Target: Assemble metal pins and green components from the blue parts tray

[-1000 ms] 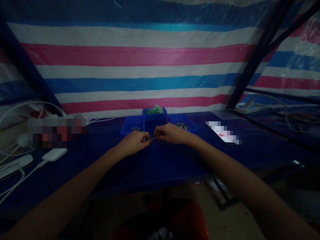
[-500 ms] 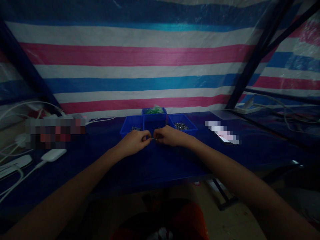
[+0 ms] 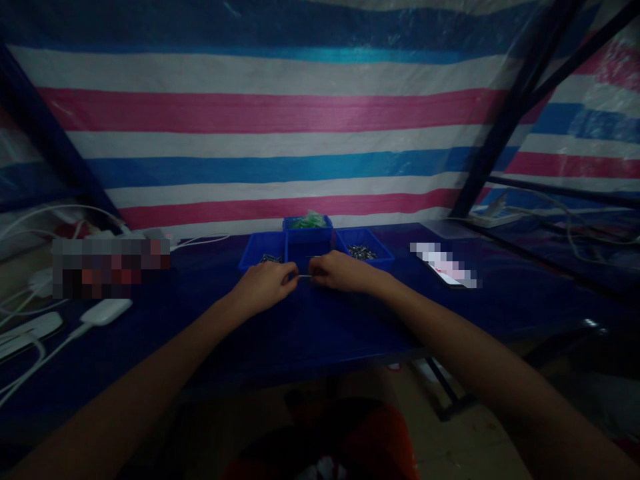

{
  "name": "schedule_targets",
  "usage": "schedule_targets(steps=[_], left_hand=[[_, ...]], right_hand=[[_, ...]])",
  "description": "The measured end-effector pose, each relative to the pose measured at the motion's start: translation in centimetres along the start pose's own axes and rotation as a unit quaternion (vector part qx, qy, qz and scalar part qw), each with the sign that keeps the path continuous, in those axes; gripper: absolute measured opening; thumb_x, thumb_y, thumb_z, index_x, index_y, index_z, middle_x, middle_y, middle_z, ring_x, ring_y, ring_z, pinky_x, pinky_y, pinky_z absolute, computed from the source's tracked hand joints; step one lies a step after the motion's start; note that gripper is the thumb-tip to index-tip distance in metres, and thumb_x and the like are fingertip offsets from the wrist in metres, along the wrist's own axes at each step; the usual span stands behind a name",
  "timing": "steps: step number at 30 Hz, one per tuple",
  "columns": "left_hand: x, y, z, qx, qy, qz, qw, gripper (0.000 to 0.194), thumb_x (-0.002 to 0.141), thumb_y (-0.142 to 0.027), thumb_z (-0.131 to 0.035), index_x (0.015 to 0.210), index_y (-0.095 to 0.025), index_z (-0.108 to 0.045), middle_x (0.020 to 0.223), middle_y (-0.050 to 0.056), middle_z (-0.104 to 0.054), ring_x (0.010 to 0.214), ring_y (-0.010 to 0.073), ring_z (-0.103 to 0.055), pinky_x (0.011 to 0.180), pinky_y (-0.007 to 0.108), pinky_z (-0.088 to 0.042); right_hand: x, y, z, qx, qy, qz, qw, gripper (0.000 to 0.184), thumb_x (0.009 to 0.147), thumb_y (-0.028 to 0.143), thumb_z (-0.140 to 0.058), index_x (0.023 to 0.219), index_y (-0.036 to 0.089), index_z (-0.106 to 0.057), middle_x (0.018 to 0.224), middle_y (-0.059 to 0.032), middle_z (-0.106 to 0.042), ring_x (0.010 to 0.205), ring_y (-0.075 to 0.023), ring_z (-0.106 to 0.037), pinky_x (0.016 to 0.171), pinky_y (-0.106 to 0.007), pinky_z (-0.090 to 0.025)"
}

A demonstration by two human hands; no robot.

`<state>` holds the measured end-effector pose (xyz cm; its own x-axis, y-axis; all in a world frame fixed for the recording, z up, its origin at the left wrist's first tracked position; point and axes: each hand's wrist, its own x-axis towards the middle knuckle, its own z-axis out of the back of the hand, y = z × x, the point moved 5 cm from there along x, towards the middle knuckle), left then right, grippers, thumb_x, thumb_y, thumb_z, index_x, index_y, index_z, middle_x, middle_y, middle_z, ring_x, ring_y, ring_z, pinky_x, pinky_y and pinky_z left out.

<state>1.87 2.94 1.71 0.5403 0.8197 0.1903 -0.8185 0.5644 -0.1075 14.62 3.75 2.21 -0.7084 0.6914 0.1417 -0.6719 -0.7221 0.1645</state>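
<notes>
Both my hands meet over the blue table, just in front of several blue bins. A thin, light-coloured rod-like piece (image 3: 305, 276) spans the small gap between my fingertips. My left hand (image 3: 267, 283) is closed in a pinch on its left end. My right hand (image 3: 343, 272) is closed too, its fingers at the right end of the piece. Small metal parts (image 3: 271, 259) lie in the left bin (image 3: 255, 247), partly behind my left hand. More small metal parts (image 3: 362, 252) fill the bottom of the right bin (image 3: 369, 237).
Behind them a blue bin (image 3: 295, 233) holds green and clear plastic bits (image 3: 311, 220). A phone (image 3: 445, 267) lies to the right. White cables and a white charger (image 3: 107, 311) occupy the left side. The table (image 3: 300, 340) ends at its front edge above my lap.
My hands have moved slightly apart, so more of the thin piece shows between them. It now lies more level. The bins and phone stay put.
</notes>
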Motion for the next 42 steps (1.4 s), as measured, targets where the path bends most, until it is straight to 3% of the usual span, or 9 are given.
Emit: schedule_targets(steps=[7, 17, 22, 26, 32, 36, 42], left_hand=[[0.2, 0.4, -1.4, -0.08, 0.041, 0.003, 0.996, 0.022, 0.08, -0.031, -0.041, 0.086, -0.019, -0.06, 0.062, -0.001, -0.057, 0.055, 0.0112, -0.05, 0.05, 0.023, -0.029], [0.2, 0.1, -0.3, -0.091, 0.003, -0.005, 0.996, 0.019, 0.079, -0.029, -0.043, 0.082, -0.017, -0.057, 0.061, -0.001, -0.056, 0.055, 0.0104, -0.05, 0.051, 0.022, -0.031], [-0.1, 0.3, 1.2, -0.037, -0.042, -0.036, 0.998, 0.022, 0.083, -0.032, -0.041, 0.086, -0.018, -0.058, 0.064, -0.001, -0.058, 0.056, 0.0102, -0.051, 0.052, 0.022, -0.032], [-0.2, 1.9, 2.7, 0.063, -0.097, 0.001, 0.993, 0.027, 0.084, -0.036, -0.039, 0.094, -0.02, -0.059, 0.072, 0.002, -0.062, 0.061, 0.0135, -0.055, 0.053, 0.023, -0.034], [0.0, 3.6, 3.5, 0.141, -0.112, 0.052, 0.982, 0.028, 0.085, -0.034, -0.038, 0.096, -0.02, -0.059, 0.083, 0.006, -0.063, 0.074, 0.0201, -0.056, 0.059, 0.027, -0.038], [0.1, 4.1, 3.8, 0.139, -0.126, 0.056, 0.981, 0.026, 0.083, -0.033, -0.039, 0.09, -0.018, -0.059, 0.079, 0.006, -0.061, 0.076, 0.0202, -0.054, 0.061, 0.028, -0.037], [0.2, 5.0, 3.4, 0.121, -0.122, 0.069, 0.983, 0.025, 0.082, -0.035, -0.041, 0.078, -0.017, -0.058, 0.078, 0.007, -0.061, 0.075, 0.02, -0.052, 0.061, 0.029, -0.036]], right_hand=[[0.0, 0.4, 0.7, 0.074, -0.065, 0.034, 0.995, 0.012, 0.079, 0.017, -0.051, 0.088, 0.014, -0.058, 0.075, -0.0027, -0.064, 0.065, -0.0102, -0.055, 0.06, -0.021, -0.037], [0.0, 1.0, 1.5, 0.139, -0.103, 0.078, 0.982, 0.016, 0.081, 0.018, -0.049, 0.093, 0.013, -0.058, 0.084, -0.004, -0.063, 0.074, -0.011, -0.057, 0.067, -0.023, -0.042], [0.4, -0.1, 0.9, 0.117, -0.134, 0.024, 0.984, 0.034, 0.08, 0.015, -0.048, 0.114, 0.012, -0.05, 0.113, -0.0112, -0.057, 0.098, -0.0157, -0.054, 0.086, -0.031, -0.04], [1.3, -1.3, -1.4, 0.061, -0.103, -0.028, 0.992, 0.043, 0.079, 0.016, -0.048, 0.121, 0.007, -0.045, 0.123, -0.0175, -0.048, 0.116, -0.0217, -0.041, 0.097, -0.038, -0.031], [2.4, -3.0, -3.8, 0.0, -0.089, -0.09, 0.992, 0.05, 0.082, 0.017, -0.043, 0.129, 0.002, -0.036, 0.134, -0.0237, -0.032, 0.124, -0.026, -0.03, 0.099, -0.039, -0.027], [2.9, -3.2, -4.2, -0.03, -0.061, -0.092, 0.993, 0.041, 0.086, 0.02, -0.036, 0.122, 0.003, -0.044, 0.126, -0.0227, -0.043, 0.118, -0.0252, -0.038, 0.096, -0.038, -0.03], [2.5, -2.7, -3.4, -0.034, -0.048, -0.058, 0.997, 0.03, 0.084, 0.016, -0.039, 0.108, 0.01, -0.056, 0.106, -0.0144, -0.057, 0.101, -0.0189, -0.052, 0.086, -0.029, -0.036]])
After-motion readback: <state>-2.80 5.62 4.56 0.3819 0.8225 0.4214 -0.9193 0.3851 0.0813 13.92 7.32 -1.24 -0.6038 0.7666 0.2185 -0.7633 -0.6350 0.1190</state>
